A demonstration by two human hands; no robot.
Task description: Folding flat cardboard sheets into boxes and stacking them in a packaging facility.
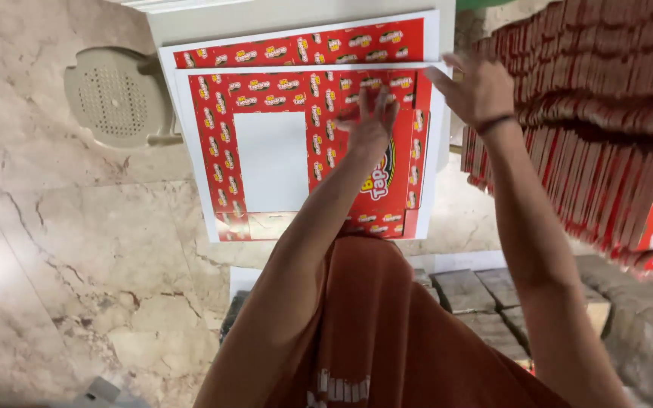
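The top printed sheet (266,159) — red, patterned, with a blank white rectangle in it — lies flat on a stack of the same sheets (304,45) on the pale floor. The left hand (372,125) rests flat on that sheet's right part, fingers spread, gripping nothing. The right hand (478,87) is at the sheet's upper right corner, fingers loosely open around the white edge; can't tell if it's actually pinching it. Left of the sheet sits a beige plastic stool (119,98). Right of it — a big leaning pile of folded red cartons (606,128), with grey bricks (493,295) below.
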